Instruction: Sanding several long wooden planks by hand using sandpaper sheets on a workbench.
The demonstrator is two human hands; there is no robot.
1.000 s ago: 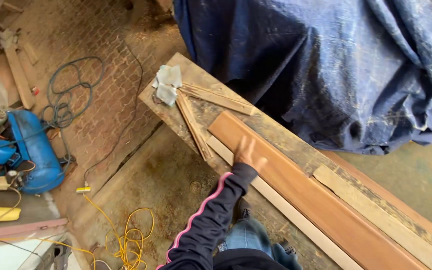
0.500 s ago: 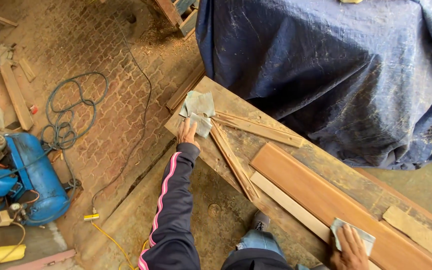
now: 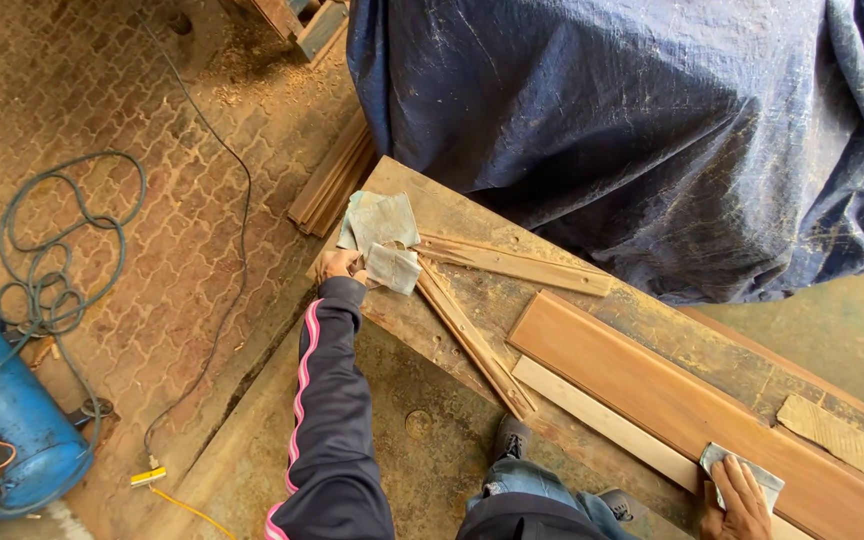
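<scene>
My left hand (image 3: 340, 266) reaches out to the far left end of the wooden workbench (image 3: 652, 320) and grips a folded grey sheet of sandpaper (image 3: 393, 268). More grey sandpaper sheets (image 3: 380, 218) lie just beyond it. My right hand (image 3: 737, 498) rests at the bottom right, pressing a grey piece of sandpaper (image 3: 747, 470) on the edge of a long reddish-brown board (image 3: 672, 400). A pale wood strip (image 3: 602, 418) lies along the board's near side. Thin wooden slats (image 3: 472, 335) lie crossed between the two hands.
A blue tarpaulin (image 3: 672, 130) covers a bulky thing behind the bench. On the brick floor lie a coiled hose (image 3: 47, 270), a blue air tank (image 3: 7, 420), a black cable (image 3: 227, 250) and stacked slats (image 3: 330, 185). My shoe (image 3: 509, 437) stands below the bench.
My left hand moved from the reddish board to the sandpaper at the bench's end and took hold of a sheet. My right hand came into view holding sandpaper on the board.
</scene>
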